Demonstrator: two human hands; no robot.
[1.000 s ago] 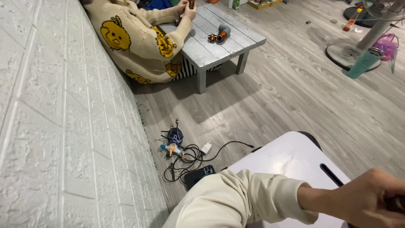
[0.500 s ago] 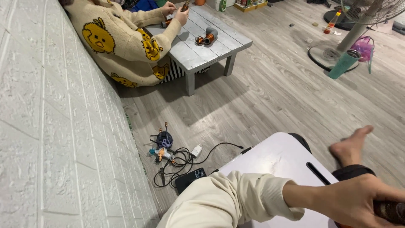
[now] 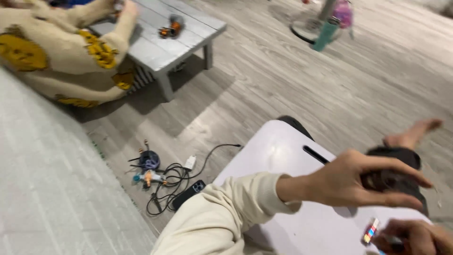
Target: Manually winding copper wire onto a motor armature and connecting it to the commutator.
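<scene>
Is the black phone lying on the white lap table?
No, the black phone lies on the grey wood floor among tangled cables, beside the white lap table.

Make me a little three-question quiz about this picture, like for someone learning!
1. True or false: the left hand is curled over a small dark thing.
2. What lies on the floor beside the wall?
A. a tangle of cables and a phone
B. a pile of books
C. a pair of shoes
3. What colour is the lap desk under the hands?

Key:
1. True.
2. A.
3. White. The right hand sits at its near corner, by a small striped piece.
</scene>
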